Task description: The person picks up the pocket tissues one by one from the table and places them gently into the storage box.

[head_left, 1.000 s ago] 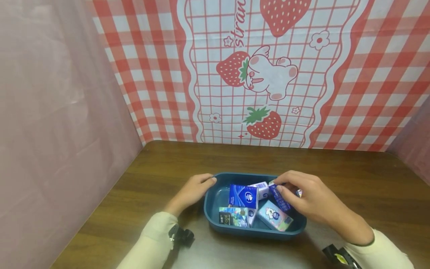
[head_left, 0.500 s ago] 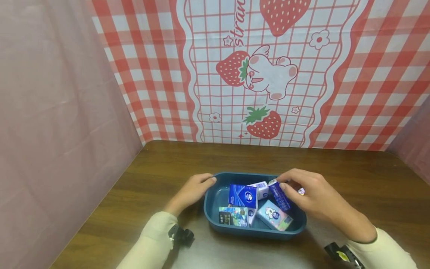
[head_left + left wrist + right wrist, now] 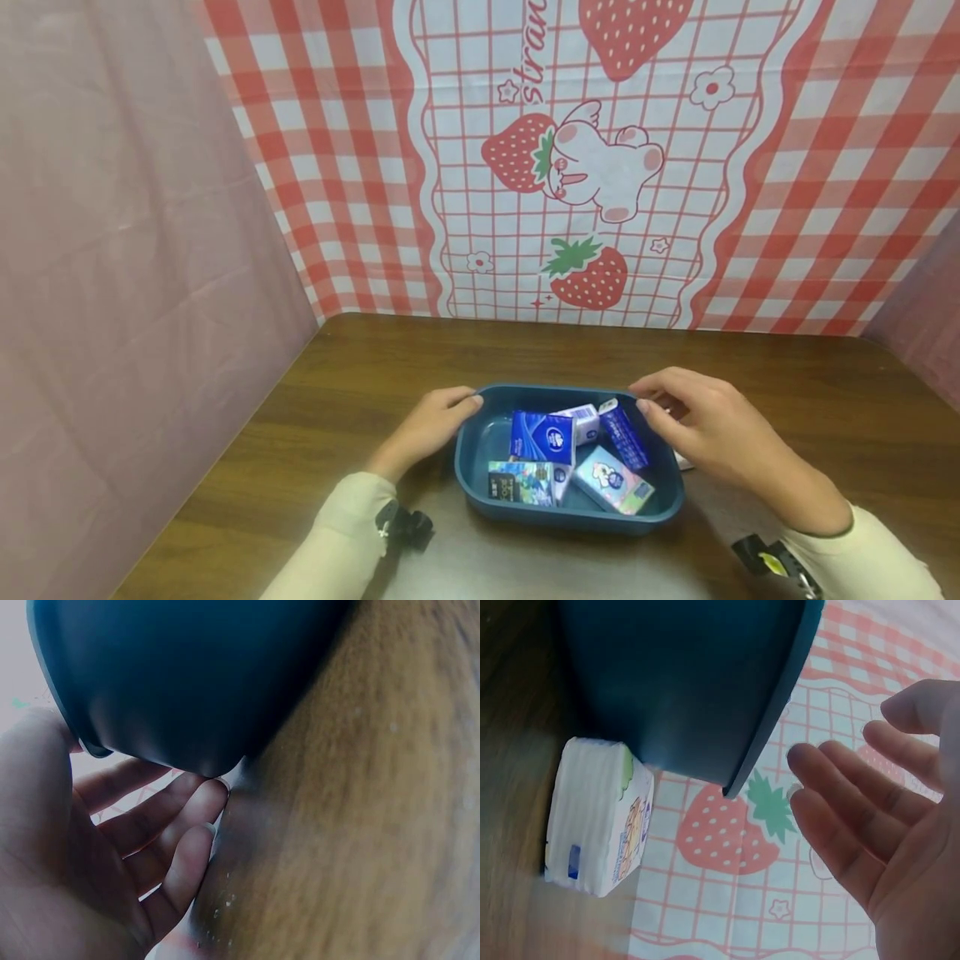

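A dark teal plastic basin stands on the table with several tissue packs inside. My left hand holds its left end, thumb at the rim and fingers along the outer wall. My right hand hovers by the right rim, fingers loosely bent and holding nothing. Nearest to it in the basin leans a narrow dark blue tissue pack. Also inside are a blue tissue pack, a light blue one with a cartoon, a green patterned one and a white-purple one.
Outside the basin's right end, a white tissue pack stands on the wooden table, mostly hidden by my right hand in the head view. A red checked strawberry cloth hangs at the back, a pinkish curtain at the left.
My right hand has let go of the narrow dark blue tissue pack and moved right, out over the rim. The left hand has stayed put.
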The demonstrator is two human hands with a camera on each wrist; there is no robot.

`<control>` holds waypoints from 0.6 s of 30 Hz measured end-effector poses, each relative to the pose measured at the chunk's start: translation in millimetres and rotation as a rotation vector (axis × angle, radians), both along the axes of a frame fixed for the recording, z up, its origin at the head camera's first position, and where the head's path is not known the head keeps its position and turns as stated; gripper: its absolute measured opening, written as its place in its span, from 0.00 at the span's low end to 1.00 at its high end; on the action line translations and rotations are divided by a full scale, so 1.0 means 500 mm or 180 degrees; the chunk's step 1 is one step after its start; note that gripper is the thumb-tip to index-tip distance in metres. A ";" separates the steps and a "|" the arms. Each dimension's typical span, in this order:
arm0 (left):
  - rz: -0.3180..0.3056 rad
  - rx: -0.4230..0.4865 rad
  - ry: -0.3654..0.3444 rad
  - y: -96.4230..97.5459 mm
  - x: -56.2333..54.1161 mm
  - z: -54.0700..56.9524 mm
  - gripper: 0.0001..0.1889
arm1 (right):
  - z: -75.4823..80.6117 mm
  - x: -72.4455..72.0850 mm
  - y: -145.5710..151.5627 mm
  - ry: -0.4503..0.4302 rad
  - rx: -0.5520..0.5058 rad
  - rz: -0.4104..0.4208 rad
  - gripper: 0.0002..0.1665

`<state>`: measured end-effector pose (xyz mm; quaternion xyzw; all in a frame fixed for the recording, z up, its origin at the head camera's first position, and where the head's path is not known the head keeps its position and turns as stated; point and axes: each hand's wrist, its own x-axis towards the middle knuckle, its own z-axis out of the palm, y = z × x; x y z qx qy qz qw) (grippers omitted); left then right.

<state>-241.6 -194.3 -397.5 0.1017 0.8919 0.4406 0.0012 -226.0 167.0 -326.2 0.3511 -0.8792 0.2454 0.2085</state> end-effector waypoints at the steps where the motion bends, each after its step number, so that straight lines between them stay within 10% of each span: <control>1: -0.0003 0.0001 -0.0001 0.000 0.000 0.000 0.18 | -0.001 -0.001 0.001 -0.0016 0.0029 -0.0066 0.12; 18: 0.0026 0.0003 -0.0073 -0.001 0.001 0.000 0.21 | -0.005 -0.007 0.012 -0.0265 0.0072 -0.0565 0.13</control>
